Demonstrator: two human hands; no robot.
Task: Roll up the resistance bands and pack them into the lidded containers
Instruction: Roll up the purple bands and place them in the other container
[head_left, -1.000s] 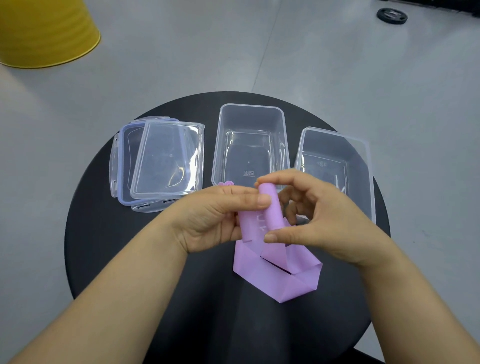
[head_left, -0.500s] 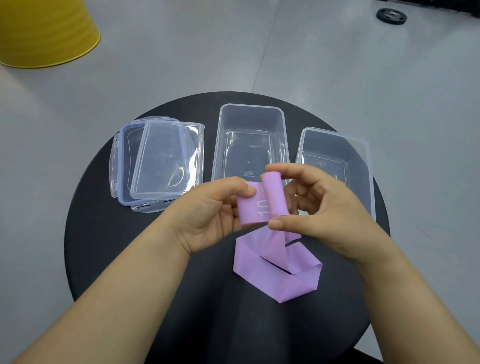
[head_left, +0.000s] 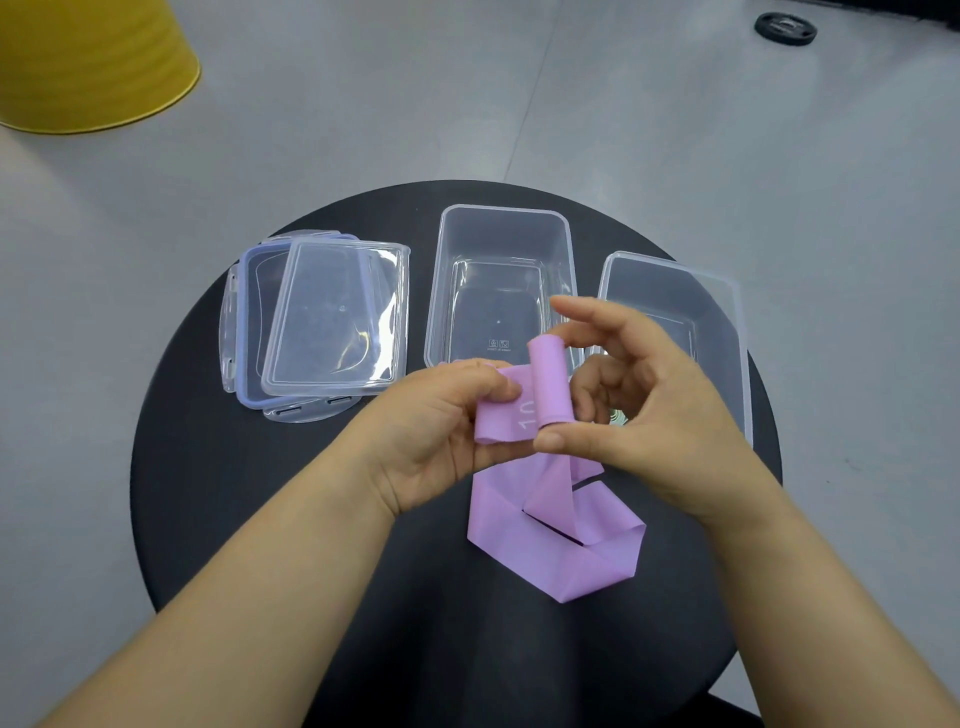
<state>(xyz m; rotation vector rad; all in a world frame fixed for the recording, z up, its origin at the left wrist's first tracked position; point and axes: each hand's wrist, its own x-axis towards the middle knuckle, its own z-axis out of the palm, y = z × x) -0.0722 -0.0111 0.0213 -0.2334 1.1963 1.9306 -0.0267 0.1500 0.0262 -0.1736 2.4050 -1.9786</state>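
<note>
Head view: round black surface (head_left: 249, 519) seen from above, two bare forearms reaching in from the near edge.
Band (head_left: 561, 561): purple, partly rolled; loose part lying folded on the surface near its front, one strip rising to the hands.
Roll (head_left: 551, 384): short cylinder held above the surface, tilted close to upright, in front of the near rim of the middle box; white "10" printed on the flat stretch just left of it.
Left hand (head_left: 431, 431): pinching the flat stretch of band beside the roll, thumb on top, fingers curled underneath.
Right hand (head_left: 654, 415): gripping the roll by its two ends, thumb at the lower end, a finger at the upper end; index finger lifted clear above.
Boxes: middle box (head_left: 501, 210) and right box (head_left: 675, 267), both clear and open-topped, side by side at the far side of the surface.
Lids (head_left: 332, 317): two, stacked askew at the left; plain clear one on top, blue-sealed one with clips beneath.
Floor (head_left: 675, 130): grey; yellow tub (head_left: 88, 62) at top left, black disc (head_left: 785, 27) at top right.
</note>
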